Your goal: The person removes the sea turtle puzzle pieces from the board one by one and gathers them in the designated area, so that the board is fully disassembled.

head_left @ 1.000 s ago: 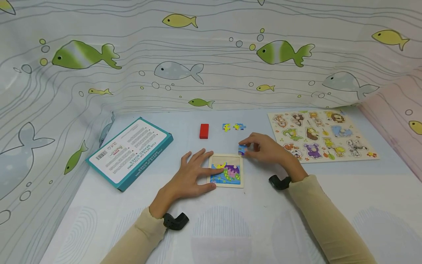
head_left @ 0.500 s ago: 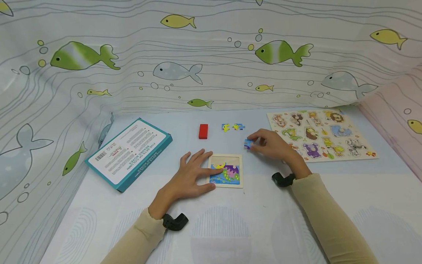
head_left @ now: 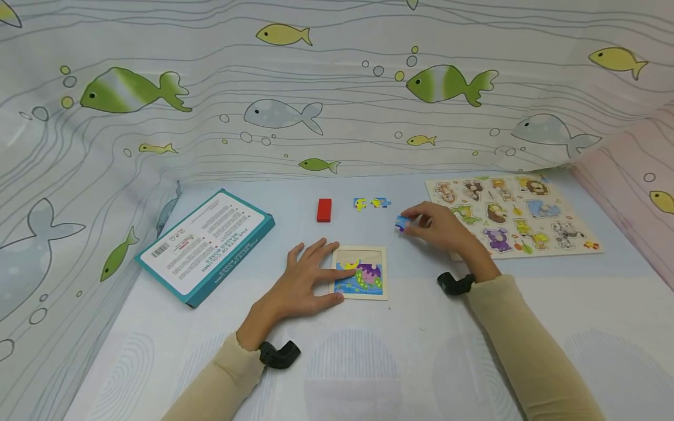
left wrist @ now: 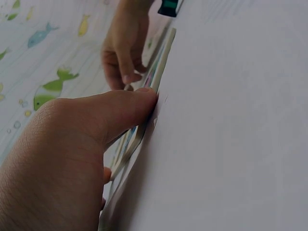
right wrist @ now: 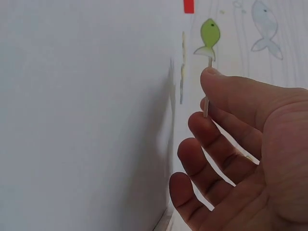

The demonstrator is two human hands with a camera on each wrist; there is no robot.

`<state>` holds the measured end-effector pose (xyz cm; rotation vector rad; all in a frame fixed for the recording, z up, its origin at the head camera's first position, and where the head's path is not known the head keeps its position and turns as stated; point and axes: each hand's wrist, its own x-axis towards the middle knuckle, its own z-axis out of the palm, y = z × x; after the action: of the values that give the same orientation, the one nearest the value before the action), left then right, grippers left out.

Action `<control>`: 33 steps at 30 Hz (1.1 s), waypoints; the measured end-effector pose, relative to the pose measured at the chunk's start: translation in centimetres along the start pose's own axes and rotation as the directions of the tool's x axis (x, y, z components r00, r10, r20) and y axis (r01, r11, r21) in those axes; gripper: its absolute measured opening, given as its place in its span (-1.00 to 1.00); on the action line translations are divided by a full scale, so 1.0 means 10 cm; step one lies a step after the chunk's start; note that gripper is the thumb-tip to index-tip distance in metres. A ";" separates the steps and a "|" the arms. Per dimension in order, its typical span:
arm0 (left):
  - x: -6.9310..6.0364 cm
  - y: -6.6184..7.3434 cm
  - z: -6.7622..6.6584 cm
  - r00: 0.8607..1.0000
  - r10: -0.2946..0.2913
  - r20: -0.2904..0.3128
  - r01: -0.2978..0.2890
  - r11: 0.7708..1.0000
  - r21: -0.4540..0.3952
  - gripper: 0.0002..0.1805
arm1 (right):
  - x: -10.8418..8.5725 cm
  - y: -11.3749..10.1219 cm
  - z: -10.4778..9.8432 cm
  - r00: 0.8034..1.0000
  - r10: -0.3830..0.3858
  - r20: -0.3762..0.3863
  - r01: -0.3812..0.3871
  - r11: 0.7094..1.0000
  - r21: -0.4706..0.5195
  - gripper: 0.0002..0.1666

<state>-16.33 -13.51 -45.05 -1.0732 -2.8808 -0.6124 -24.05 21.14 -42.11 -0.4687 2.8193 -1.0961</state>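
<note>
My right hand [head_left: 434, 227] pinches a blue and purple puzzle piece [head_left: 402, 223] between thumb and fingers, to the upper right of a small wooden puzzle tray [head_left: 385, 275]. In the right wrist view the puzzle piece [right wrist: 206, 108] shows edge-on as a thin strip. My left hand [head_left: 302, 283] lies spread at the tray's left side, its index finger reaching over the picture. In the left wrist view the thumb [left wrist: 130, 108] touches the tray's edge. The lower part of the tray holds fitted pieces in blue, purple and green; its upper part shows bare wood.
Two yellow and blue puzzle pieces [head_left: 380, 203] lie behind the tray, beside a red block [head_left: 324, 210]. A teal and white box [head_left: 206, 245] lies at the left. An animal puzzle board [head_left: 513, 216] lies at the right, partly behind my right hand.
My right hand has moved away from the tray's top right corner, up and to the right, carrying the puzzle piece. The left hand has stayed in place on the tray.
</note>
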 end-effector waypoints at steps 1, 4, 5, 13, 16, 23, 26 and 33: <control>0.00 0.00 0.00 1.000 0.002 -0.004 -0.002 1.000 0.001 -0.47 | 0.01 0.01 -0.01 1.000 0.007 0.000 -0.007 1.000 0.005 -0.55; 0.00 0.00 -0.01 1.000 0.003 -0.012 -0.003 1.000 -0.006 -0.47 | 0.04 0.05 -0.04 1.000 0.028 0.004 -0.028 0.999 0.021 -0.55; 0.00 0.00 -0.02 1.000 0.001 -0.012 -0.001 1.000 -0.011 -0.47 | 0.05 0.06 -0.05 0.999 0.035 0.007 -0.035 0.999 0.025 -0.55; 0.01 0.02 -0.01 1.000 -0.024 0.017 0.024 1.000 -0.013 -0.46 | 0.10 0.12 -0.11 0.998 0.054 0.017 -0.055 0.996 0.064 -0.54; 0.01 0.02 -0.02 1.000 -0.015 0.009 0.015 1.000 -0.007 -0.46 | 0.14 0.11 -0.13 0.999 0.044 0.010 -0.044 0.996 0.074 -0.54; -0.01 0.01 -0.01 1.000 -0.007 0.002 0.007 1.000 -0.018 -0.47 | 0.29 0.15 -0.17 1.000 0.029 -0.007 -0.029 0.999 0.033 -0.52; -0.02 0.00 0.00 1.000 -0.009 0.008 0.009 1.000 -0.021 -0.47 | 0.38 0.19 -0.16 0.999 0.032 -0.010 -0.032 0.999 0.008 -0.52; -0.01 0.01 -0.02 1.000 0.000 0.012 0.001 1.000 -0.020 -0.46 | 0.52 0.23 -0.16 0.997 0.079 0.020 -0.078 0.996 -0.050 -0.54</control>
<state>-16.20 -13.63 -44.84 -1.0825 -2.8914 -0.6383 -29.84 22.18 -42.34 -0.3678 2.8251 -1.0034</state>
